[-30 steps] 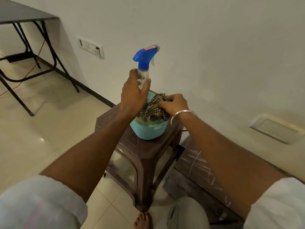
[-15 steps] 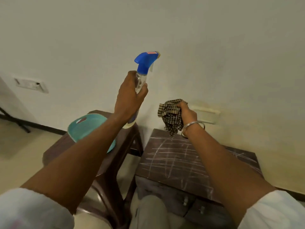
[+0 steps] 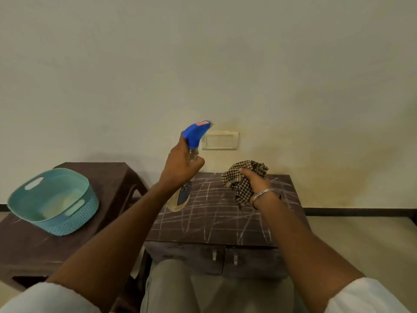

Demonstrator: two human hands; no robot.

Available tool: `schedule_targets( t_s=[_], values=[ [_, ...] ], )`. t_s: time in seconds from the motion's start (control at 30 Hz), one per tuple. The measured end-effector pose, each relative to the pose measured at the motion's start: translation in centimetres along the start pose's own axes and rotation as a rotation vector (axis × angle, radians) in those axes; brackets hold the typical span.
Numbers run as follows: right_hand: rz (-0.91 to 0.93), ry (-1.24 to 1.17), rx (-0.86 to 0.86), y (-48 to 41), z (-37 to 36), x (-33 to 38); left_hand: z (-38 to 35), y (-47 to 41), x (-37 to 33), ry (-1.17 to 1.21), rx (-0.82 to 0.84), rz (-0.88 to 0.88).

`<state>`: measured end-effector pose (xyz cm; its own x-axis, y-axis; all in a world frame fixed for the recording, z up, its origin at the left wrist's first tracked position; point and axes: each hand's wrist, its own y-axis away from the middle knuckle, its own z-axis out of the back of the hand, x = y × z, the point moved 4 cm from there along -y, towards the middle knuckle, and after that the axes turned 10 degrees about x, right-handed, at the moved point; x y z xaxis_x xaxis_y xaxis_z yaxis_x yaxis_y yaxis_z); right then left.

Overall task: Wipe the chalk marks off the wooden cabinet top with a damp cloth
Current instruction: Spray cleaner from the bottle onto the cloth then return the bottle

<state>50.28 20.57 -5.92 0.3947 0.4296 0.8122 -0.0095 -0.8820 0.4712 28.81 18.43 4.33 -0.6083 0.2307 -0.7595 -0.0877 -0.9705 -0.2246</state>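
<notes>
Wooden cabinet top (image 3: 216,224), crossed all over with white chalk marks (image 3: 203,213); above its left end, left hand (image 3: 180,170) wrapped around spray bottle (image 3: 191,159); above its back right, right hand (image 3: 255,184) clenched on bunched checked cloth (image 3: 241,177); left of it, teal basket (image 3: 52,199) on brown stool (image 3: 112,177).

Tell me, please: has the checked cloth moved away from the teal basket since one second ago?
Yes. The checked cloth, then at the teal basket on the stool, is now held in the right hand above the chalk-marked cabinet top.
</notes>
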Motion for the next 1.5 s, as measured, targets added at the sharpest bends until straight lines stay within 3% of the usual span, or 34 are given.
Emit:
schedule_targets(
  t_s=[0.2, 0.37, 0.47, 0.6, 0.83, 1.03, 1.2, 1.37, 1.5],
  values=[
    [0.014, -0.085, -0.087, -10.8, 6.0, -5.7, -1.8, 0.3, 0.5, 0.054, 0.151, -0.006],
    [0.021, -0.207, 0.1, -1.7, 0.9, -2.6, -2.3, 0.8, 1.4, 0.056, 0.331, 0.005],
    [0.018, -0.26, 0.224, -0.1, -0.4, -2.7, -2.5, 1.0, 2.7, 0.045, 0.383, 0.081],
    [0.026, -0.331, 0.256, -0.6, -0.1, -3.5, -3.0, 1.2, 2.9, 0.006, 0.453, 0.008],
    [0.041, -0.406, 0.279, -1.1, 0.5, -3.9, -3.2, 1.9, 2.9, -0.179, 0.43, -0.03],
    [0.042, -0.426, 0.291, -1.3, 0.5, -3.7, -3.5, 2.2, 3.1, -0.319, 0.527, -0.026],
    [0.034, -0.421, 0.279, -1.2, 0.6, -4.0, -3.5, 1.9, 3.3, -0.277, 0.462, -0.048],
    [0.023, -0.412, 0.281, -1.2, 0.8, -4.2, -3.7, 2.0, 3.2, -0.394, 0.447, -0.125],
    [0.018, -0.41, 0.259, -1.0, 1.0, -4.3, -3.1, 2.1, 3.6, -0.274, 0.381, -0.095]
  ],
)
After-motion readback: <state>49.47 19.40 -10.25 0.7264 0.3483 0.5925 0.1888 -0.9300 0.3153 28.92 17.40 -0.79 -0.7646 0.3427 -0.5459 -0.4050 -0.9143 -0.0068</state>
